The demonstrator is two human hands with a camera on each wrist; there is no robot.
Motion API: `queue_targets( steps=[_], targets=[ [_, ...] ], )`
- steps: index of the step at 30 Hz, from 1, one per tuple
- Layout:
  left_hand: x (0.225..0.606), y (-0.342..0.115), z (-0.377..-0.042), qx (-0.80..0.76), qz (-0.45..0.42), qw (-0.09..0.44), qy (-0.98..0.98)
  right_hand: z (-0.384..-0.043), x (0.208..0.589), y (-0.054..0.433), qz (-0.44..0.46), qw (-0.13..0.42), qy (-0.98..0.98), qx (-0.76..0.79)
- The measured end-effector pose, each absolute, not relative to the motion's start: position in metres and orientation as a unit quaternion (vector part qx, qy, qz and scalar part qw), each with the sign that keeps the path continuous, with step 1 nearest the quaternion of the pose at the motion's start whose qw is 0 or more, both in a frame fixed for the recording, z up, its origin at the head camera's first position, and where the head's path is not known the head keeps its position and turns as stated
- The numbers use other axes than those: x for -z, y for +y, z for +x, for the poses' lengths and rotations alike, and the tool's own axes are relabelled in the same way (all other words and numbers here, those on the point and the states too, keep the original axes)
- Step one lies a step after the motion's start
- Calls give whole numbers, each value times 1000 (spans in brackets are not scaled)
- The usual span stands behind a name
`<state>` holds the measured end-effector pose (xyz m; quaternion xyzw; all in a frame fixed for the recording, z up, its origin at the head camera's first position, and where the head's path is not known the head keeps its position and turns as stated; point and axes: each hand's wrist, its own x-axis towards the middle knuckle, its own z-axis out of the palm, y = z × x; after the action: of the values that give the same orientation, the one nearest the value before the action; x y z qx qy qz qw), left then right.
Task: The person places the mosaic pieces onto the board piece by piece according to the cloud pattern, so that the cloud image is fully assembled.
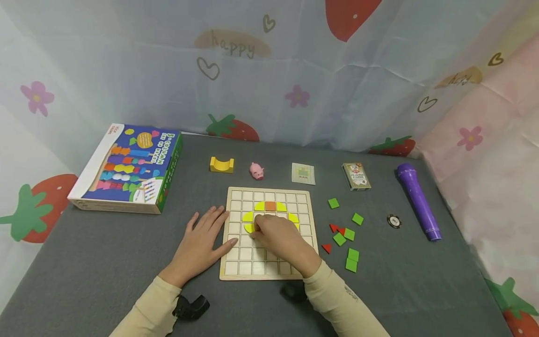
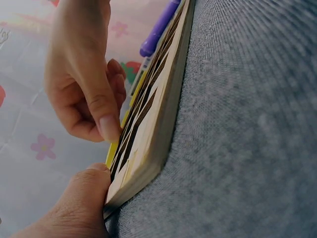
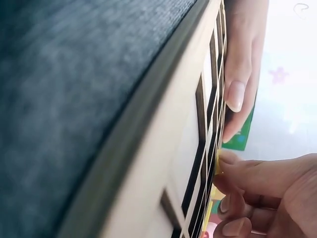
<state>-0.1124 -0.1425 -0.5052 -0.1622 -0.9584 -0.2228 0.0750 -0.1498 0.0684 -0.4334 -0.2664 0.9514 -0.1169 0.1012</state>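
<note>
A wooden grid board (image 1: 231, 268) lies on the table with yellow rounded tiles (image 1: 248, 216) and one orange square tile (image 1: 270, 206) in its cells. My right hand (image 1: 280, 238) reaches over the middle of the board; its thumb and curled fingers pinch a yellow tile (image 3: 218, 162) close at the surface. Part of the tile pattern is hidden under this hand. At the board's left edge, my left hand (image 1: 200, 247) lies spread, fingertips by the edge and thumb (image 2: 81, 196) touching the rim.
Green square tiles (image 1: 353, 254) and red triangles (image 1: 326, 248) lie scattered right of the board. Behind are a yellow block (image 1: 221, 165), pink pig (image 1: 256, 171), small card (image 1: 303, 173) and playing-card box (image 1: 356, 176). A game box (image 1: 126, 168) stands left; a chip (image 1: 394, 221) and purple tube (image 1: 418, 202) lie right.
</note>
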Motion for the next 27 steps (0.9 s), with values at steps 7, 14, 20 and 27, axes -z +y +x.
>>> queue_targets(
  steps=[7, 14, 20, 27],
  targets=[
    [505, -143, -113, 219, -165, 81, -958, -153, 436, 64, -273, 99, 950, 114],
    [505, -142, -112, 223, -163, 72, -958, -155, 437, 62, -269, 91, 952, 116],
    [506, -141, -113, 218, -159, 70, -960, -154, 437, 68, -260, 90, 952, 136],
    [504, -141, -113, 217, -160, 67, -961, -151, 432, 101, -267, 61, 952, 140]
  ],
)
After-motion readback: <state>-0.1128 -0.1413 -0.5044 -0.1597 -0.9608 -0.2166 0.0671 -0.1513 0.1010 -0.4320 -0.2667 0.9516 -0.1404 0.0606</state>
